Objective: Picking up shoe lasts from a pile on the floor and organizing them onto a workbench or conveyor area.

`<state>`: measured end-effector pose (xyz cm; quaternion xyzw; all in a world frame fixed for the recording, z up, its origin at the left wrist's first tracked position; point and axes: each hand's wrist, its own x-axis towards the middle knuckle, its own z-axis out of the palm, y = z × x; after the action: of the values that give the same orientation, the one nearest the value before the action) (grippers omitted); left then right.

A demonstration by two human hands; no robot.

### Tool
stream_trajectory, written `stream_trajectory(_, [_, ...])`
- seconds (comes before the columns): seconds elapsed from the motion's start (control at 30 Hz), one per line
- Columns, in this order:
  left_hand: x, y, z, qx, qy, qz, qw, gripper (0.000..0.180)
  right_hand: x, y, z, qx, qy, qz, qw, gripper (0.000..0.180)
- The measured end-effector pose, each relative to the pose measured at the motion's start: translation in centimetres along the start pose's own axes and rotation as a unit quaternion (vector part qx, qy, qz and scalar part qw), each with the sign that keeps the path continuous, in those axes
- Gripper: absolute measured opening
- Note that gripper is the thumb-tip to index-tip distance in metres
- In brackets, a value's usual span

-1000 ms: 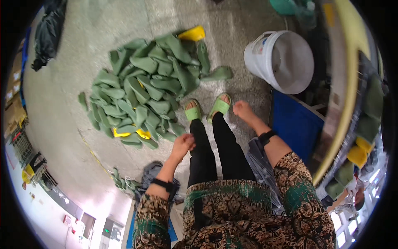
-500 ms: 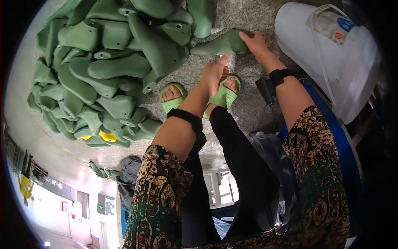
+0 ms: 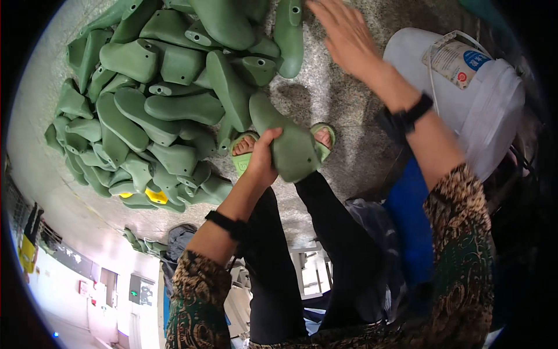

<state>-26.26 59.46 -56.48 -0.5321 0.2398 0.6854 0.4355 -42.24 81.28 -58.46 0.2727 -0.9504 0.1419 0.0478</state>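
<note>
A green shoe last (image 3: 288,145) is in my left hand (image 3: 263,160), held above my feet with the fingers wrapped round its side. Its toe points up and to the left, toward the heap. My right hand (image 3: 349,43) is stretched out flat at the far side, fingers apart and nothing in it. Close to its fingertips is another green shoe last (image 3: 289,43) on the floor; a narrow gap seems to part them. A big heap of green shoe lasts (image 3: 180,110) lies on the left, piled in all directions, some with round holes showing.
On the right lies a white bucket (image 3: 401,55) with a handle and a label. Below it is a blue surface (image 3: 407,203). My green slippers (image 3: 244,163) stand on the speckled floor (image 3: 354,122) beside the heap. Clear plastic (image 3: 372,227) lies by my leg.
My right hand has let go of the shoe last and moved up to the far side. My left hand now holds it, nearer to me and turned toe upward.
</note>
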Motion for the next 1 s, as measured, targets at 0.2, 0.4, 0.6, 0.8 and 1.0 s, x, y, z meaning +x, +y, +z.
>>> stream_trajectory(0.2, [-6.1,1.6,-3.1,0.047,-0.001,0.016,0.999,0.05,4.6,2.0,6.4,-0.142,-0.035,-0.1,0.984,0.015])
stream_trajectory(0.4, [-15.4,1.2,-5.1,0.039,0.054,0.054,0.996,0.05,-4.2,-1.2,3.9,-0.064,-0.256,0.011,0.964,0.012])
stream_trajectory(0.6, [-26.8,0.5,-1.5,0.07,0.067,0.079,0.992,0.045,-9.2,-8.1,-9.3,0.018,-0.391,0.418,0.82,0.018])
stream_trajectory(0.8, [-37.1,-1.3,3.0,0.141,0.077,0.128,0.979,0.04,-9.9,-16.6,-25.4,0.221,-0.288,0.489,0.793,0.036])
stream_trajectory(1.0, [-37.3,-4.2,10.5,0.266,0.02,0.217,0.939,0.043,-13.7,-16.3,-36.4,0.289,-0.16,0.443,0.833,0.038])
